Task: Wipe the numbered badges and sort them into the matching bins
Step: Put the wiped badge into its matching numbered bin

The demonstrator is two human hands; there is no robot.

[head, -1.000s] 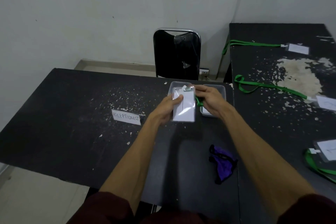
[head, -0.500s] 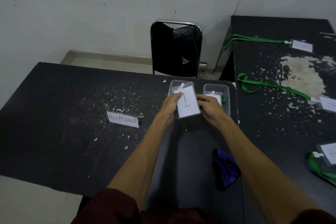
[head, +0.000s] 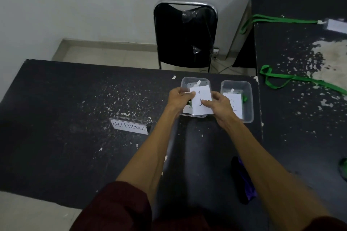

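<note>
A white badge marked 1 [head: 203,97] lies over the left clear bin [head: 195,80]. My left hand [head: 179,99] pinches its left edge, and my right hand [head: 218,106] holds its right side with the thumb on the card. A bit of green lanyard [head: 190,103] shows under the badge. The right clear bin [head: 247,97] holds a badge marked 2 [head: 235,106]. A purple cloth [head: 246,184] lies near the table's front right, apart from both hands.
A RECEPTIONIST sign [head: 129,126] stands left of the bins. A black chair [head: 185,35] is behind the table. On the right table lie green lanyards [head: 293,78] with badges [head: 336,25], and another lanyard [head: 343,167] shows at the right edge.
The badge went from being held upright above the bins to lying low over the left bin, number 1 facing up. Both hands moved down and forward with it.
</note>
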